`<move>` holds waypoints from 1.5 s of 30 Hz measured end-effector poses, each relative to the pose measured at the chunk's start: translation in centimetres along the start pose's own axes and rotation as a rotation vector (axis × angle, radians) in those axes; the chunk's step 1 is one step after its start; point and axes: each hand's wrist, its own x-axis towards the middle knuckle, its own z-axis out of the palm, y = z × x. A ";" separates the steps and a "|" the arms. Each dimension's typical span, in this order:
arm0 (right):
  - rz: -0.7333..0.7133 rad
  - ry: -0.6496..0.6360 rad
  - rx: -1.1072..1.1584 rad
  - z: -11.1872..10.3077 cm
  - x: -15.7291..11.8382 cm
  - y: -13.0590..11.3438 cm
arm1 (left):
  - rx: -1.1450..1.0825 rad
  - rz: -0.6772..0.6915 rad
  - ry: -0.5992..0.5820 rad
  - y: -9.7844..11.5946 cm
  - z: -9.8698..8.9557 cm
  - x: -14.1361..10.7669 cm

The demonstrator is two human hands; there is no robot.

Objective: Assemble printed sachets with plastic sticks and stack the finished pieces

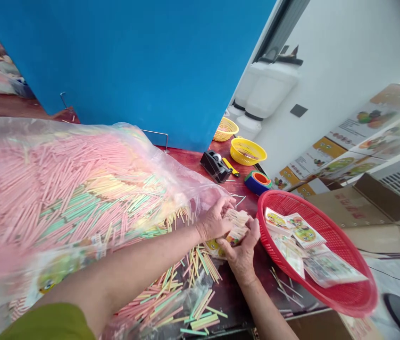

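My left hand point(217, 219) and my right hand point(243, 252) meet over the dark red table, fingers closed around a small printed packet point(237, 226). The packet is pale with a yellow and orange picture on its lower part. Under my left hand lies another yellow printed piece point(214, 248), partly hidden. Left of my hands, a large clear plastic bag spills pink, green and yellow straw-like sticks point(76, 174). More loose sticks point(200, 264) lie just below my left wrist. Right of my right hand stands a red basket point(348, 302) holding several flat printed packets point(306, 233).
Behind my hands are a black tape dispenser point(216, 166), a yellow cutter point(230, 167), rolls of coloured tape point(257, 182) and yellow baskets point(247, 152). A blue panel point(143, 66) rises at the back. Printed cartons point(313, 160) and an open box point(366, 203) stand right.
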 end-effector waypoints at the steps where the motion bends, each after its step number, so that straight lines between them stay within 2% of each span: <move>1: 0.015 -0.003 0.073 -0.5 -0.5 -0.6 | -0.039 0.036 -0.001 0.5 0.5 -1.1; 4: 0.082 -0.034 0.239 -1.7 -1.5 -2.3 | -0.018 0.137 -0.107 1.7 0.7 -3.8; 6: 0.118 -0.023 0.271 -2.0 -1.7 -3.1 | 0.009 0.130 -0.177 2.2 -0.7 -4.7; 10: 0.150 0.089 0.185 -1.7 -1.5 -4.0 | 0.230 -0.142 -0.328 2.1 -4.8 -4.5; 12: 0.144 0.128 0.166 -1.5 -1.2 -4.4 | 0.381 -0.177 -0.374 1.7 -5.6 -4.6; 15: 0.128 0.159 0.183 -1.7 -0.8 -5.1 | 0.358 -0.099 -0.372 1.1 -4.3 -5.2; 18: 0.126 0.138 0.202 -2.5 -0.8 -5.2 | 0.256 -0.056 -0.216 0.4 -2.2 -6.2; 20: 0.167 0.086 0.238 -2.8 -1.2 -4.8 | 0.289 -0.040 -0.148 -0.1 -1.6 -6.8; 22: 0.225 0.062 0.275 -2.7 -1.8 -4.1 | 0.305 -0.045 -0.168 -0.4 -1.8 -7.2; 25: 0.289 0.152 0.270 -1.7 -2.4 -3.6 | 0.262 -0.037 -0.245 -0.5 -2.2 -7.3; 28: 0.377 0.251 0.288 -0.4 -2.4 -3.9 | 0.297 0.017 -0.211 -0.4 -1.8 -7.0; 31: 0.473 0.286 0.486 -0.1 -2.2 -4.3 | 0.295 0.056 -0.200 -0.6 -1.2 -6.6; 33: 0.481 0.206 0.664 -1.0 -2.1 -4.2 | 0.258 0.031 -0.215 -0.8 -1.2 -6.4; 35: 0.462 -0.054 0.762 -2.7 -2.1 -3.8 | 0.223 -0.012 -0.237 -1.1 -1.5 -6.2; 37: 0.452 -0.374 0.731 -4.5 -1.9 -3.4 | 0.180 -0.021 -0.271 -1.3 -1.7 -5.9; 39: 0.450 -0.566 0.633 -5.4 -1.7 -3.2 | 0.129 -0.020 -0.294 -1.3 -1.8 -5.6; 41: 0.425 -0.552 0.547 -5.2 -1.4 -3.0 | 0.082 -0.051 -0.310 -1.1 -1.6 -5.3; 45: 0.408 -0.373 0.476 -3.7 -1.4 -2.6 | -0.005 -0.153 -0.388 -0.4 -2.4 -5.3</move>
